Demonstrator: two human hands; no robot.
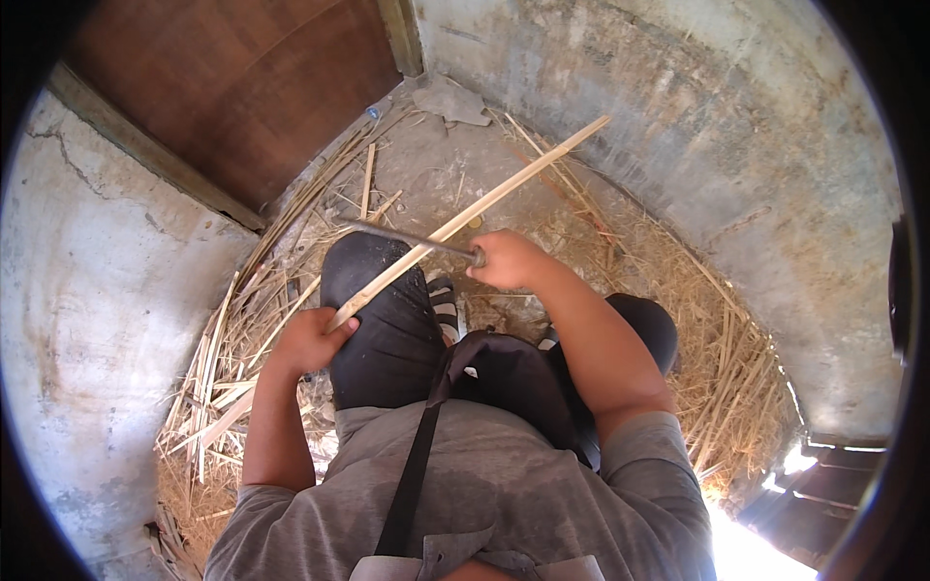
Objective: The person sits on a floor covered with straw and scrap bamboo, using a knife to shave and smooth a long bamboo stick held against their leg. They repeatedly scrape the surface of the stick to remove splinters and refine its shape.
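Note:
A long pale strip of split wood, likely bamboo point(504, 186), slants from above my left thigh up toward the far right. My left hand point(316, 341) is closed round its near end, beside my left knee. In my right hand point(508, 259) is the handle of a long, narrow dark blade, a knife point(417, 238). The blade points left and crosses the strip above my left knee. From this angle I cannot tell whether its edge is cutting into the wood.
Loose strips point(218, 358) lie heaped along the left wall. Shavings point(727, 407) cover the floor at right. A brown door panel point(242, 87) stands at the far left, with a stained wall point(678, 107) on the right. A flat stone piece point(451, 101) lies in the far corner.

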